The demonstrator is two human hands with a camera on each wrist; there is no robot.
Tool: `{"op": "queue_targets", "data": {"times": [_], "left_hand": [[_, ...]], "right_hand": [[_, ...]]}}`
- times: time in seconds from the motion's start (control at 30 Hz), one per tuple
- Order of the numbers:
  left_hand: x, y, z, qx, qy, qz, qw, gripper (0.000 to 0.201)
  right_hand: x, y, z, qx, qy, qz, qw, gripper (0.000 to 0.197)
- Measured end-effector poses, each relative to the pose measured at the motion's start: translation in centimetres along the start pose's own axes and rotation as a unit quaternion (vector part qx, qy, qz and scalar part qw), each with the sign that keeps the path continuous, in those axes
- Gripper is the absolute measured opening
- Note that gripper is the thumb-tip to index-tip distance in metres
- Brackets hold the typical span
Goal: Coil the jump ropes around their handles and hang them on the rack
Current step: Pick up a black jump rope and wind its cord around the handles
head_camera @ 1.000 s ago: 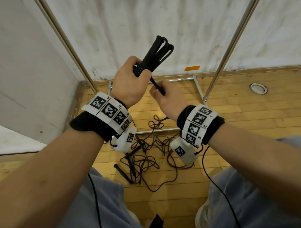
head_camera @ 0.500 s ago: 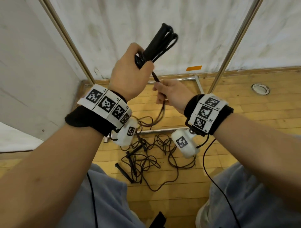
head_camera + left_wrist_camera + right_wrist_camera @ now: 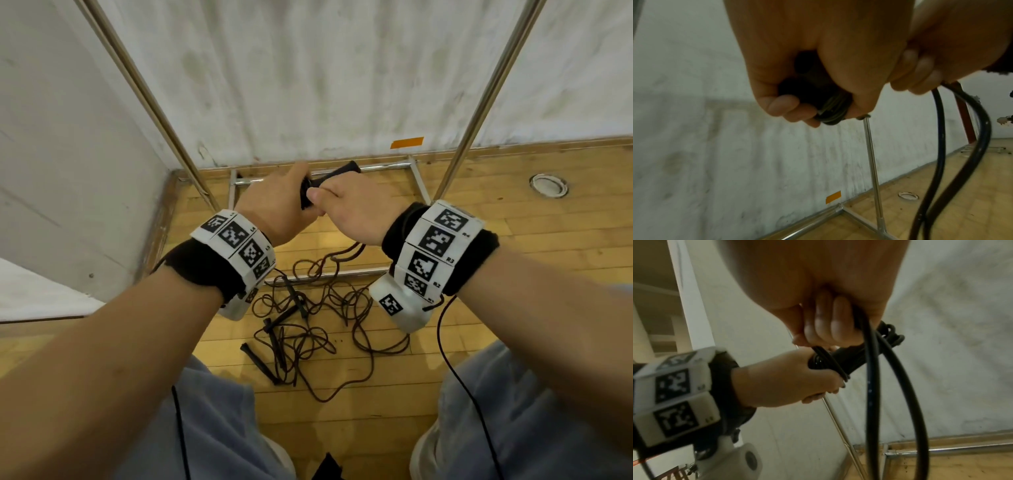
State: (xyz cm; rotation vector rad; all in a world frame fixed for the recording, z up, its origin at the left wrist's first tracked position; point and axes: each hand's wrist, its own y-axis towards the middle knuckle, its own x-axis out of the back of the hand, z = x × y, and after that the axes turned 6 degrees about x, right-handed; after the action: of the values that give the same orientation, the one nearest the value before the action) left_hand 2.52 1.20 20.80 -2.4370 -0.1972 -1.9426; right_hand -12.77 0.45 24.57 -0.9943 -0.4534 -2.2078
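A gym or sports hall corner: a strip-wood floor (image 3: pixel 513 212) with a round floor socket (image 3: pixel 548 184), scuffed white walls (image 3: pixel 308 68), a metal rack frame (image 3: pixel 476 113), and tangled jump ropes (image 3: pixel 308 322).

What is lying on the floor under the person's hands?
A tangle of loose jump ropes with black handles lies on the wooden floor, across the rack base. The wrists hide some of it.

Both bare forearms wear black wristbands (image 3: pixel 202 270) carrying white blocks of square black-and-white markers (image 3: pixel 435 250), above light-blue trousers (image 3: pixel 212 428).

Orange tape (image 3: pixel 407 142) – white wall (image 3: pixel 308 75), floor ring (image 3: pixel 548 184)
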Motion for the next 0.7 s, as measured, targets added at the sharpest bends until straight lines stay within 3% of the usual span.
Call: {"op": "queue_targets", "data": {"times": [0.1, 0.23, 0.33, 0.47, 0.57, 0.7], "left_hand": [[-0.2, -0.1, -0.4, -0.013, 0.002, -0.004, 1.0, 0.034], [-0.9, 0.1, -0.3, 0.001, -0.003, -0.035, 0.999, 0.02], [-1.5, 0.2, 0.0, 0.008, 0.038, -0.043, 0.998, 0.024], [-2.8, -0.3, -0.4, 0.009, 0.095, -0.002, 0.995, 0.026], [-3.0, -0.7, -0.8, -0.022, 0.12, 0.024, 0.992, 0.034], [-2.0, -1.3, -0.9, -0.083, 0.076, 0.03, 0.993, 0.028]], "right_hand": [[0.4, -0.4, 0.0, 0.002, 0.028, 0.0, 1.0, 0.038], [0.7, -0.8, -0.3, 0.0, 0.013, 0.021, 1.0, 0.035], [1.2, -0.8, -0.8, -0.007, -0.039, 0.022, 0.999, 0.032], [1.4, -0.5, -1.8, 0.001, -0.164, 0.002, 0.986, 0.044], [1.5, 0.2, -2.6, -0.003, -0.204, -0.018, 0.979, 0.045], [2.5, 0.7, -4.1, -0.025, -0.198, -0.036, 0.979, 0.049]]}}
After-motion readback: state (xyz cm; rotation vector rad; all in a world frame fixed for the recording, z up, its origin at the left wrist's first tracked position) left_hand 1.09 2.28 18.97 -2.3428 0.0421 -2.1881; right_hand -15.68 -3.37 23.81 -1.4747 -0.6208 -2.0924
